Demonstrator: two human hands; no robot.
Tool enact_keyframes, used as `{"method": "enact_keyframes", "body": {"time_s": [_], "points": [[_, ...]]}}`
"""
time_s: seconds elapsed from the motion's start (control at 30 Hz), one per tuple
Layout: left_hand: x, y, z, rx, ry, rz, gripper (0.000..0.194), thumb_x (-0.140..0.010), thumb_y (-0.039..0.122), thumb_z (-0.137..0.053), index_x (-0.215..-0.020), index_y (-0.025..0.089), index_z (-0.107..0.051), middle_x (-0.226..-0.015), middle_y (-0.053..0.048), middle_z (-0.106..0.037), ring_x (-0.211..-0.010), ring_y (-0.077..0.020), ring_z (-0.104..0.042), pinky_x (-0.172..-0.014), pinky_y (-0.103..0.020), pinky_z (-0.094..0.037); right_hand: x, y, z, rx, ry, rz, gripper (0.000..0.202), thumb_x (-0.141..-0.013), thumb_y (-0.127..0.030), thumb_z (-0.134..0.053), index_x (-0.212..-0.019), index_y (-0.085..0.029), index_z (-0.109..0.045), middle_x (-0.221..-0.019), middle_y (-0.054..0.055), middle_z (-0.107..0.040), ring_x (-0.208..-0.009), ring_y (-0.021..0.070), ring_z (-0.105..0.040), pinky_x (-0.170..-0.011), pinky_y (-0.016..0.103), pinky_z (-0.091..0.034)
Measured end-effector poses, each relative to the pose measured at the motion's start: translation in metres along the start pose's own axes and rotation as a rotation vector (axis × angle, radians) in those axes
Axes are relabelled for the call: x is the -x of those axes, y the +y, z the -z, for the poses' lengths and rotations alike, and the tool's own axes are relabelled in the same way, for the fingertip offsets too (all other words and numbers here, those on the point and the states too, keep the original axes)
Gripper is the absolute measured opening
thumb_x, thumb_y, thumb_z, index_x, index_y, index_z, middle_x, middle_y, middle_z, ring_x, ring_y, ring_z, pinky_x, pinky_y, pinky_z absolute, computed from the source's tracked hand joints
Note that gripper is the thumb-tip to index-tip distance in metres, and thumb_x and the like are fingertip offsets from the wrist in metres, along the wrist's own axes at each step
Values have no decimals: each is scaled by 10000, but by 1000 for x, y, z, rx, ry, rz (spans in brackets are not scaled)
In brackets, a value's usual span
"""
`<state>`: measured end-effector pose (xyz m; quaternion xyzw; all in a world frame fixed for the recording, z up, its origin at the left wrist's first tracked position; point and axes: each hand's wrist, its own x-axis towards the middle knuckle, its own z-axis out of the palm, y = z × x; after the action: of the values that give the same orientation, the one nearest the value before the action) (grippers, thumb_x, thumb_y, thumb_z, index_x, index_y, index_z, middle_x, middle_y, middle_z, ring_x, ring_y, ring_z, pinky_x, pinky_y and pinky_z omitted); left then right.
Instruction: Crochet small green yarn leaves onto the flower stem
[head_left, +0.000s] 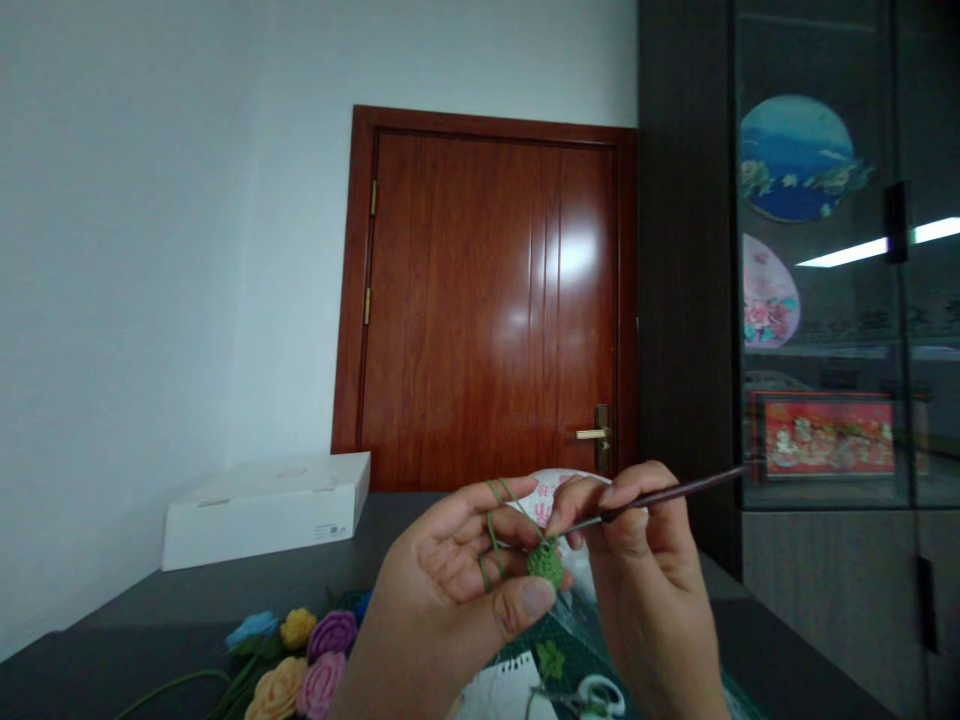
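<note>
Between the thumb and fingers of my left hand is a small round piece of green crochet. Green yarn loops around several of that hand's fingers and runs to the top of the piece. My right hand grips a crochet hook with a dark handle, pointing left. The hook's thin metal shaft reaches the upper edge of the green piece; its very tip is hard to make out. Both hands are raised above the table, close together.
Crocheted flowers in several colours lie at the lower left. Below my hands are a spiral notepad, scissors and a green crochet flower shape. A white box stands back left; a white plastic bag sits behind my hands.
</note>
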<state>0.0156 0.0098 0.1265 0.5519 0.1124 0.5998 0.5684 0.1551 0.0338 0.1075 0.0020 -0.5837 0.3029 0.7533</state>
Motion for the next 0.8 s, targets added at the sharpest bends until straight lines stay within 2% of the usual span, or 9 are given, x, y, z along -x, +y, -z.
{"method": "enact_keyframes", "body": {"time_s": [0.33,0.53,0.8], "points": [[-1,-1,3,-52,-26,-15,470,-676,121,-897,-1113,179,-734,-835,-5,-717,-793,-173,-736,-776,-276,-593,-1,-3,-2,20,49,-5,141,-1005,-393,-570,-944,-266,-559,-803,-5,-690,-690,144,-610,-652,272,-499],[2,2,0,-97,7,-62,449,-669,88,-891,-1084,190,-755,-829,-9,-732,-808,-158,-726,-790,-253,-579,-1,-1,-2,-48,19,-39,132,-1020,-385,-540,-955,-272,-554,-811,1,-712,-704,145,-578,-684,278,-477],[2,3,-3,-82,14,-42,438,-661,110,-899,-1068,185,-757,-816,-7,-728,-778,-155,-718,-755,-253,-580,-4,-3,1,-91,-29,-30,124,-1014,-388,-554,-948,-283,-556,-785,-25,-689,-741,151,-591,-686,274,-447]]}}
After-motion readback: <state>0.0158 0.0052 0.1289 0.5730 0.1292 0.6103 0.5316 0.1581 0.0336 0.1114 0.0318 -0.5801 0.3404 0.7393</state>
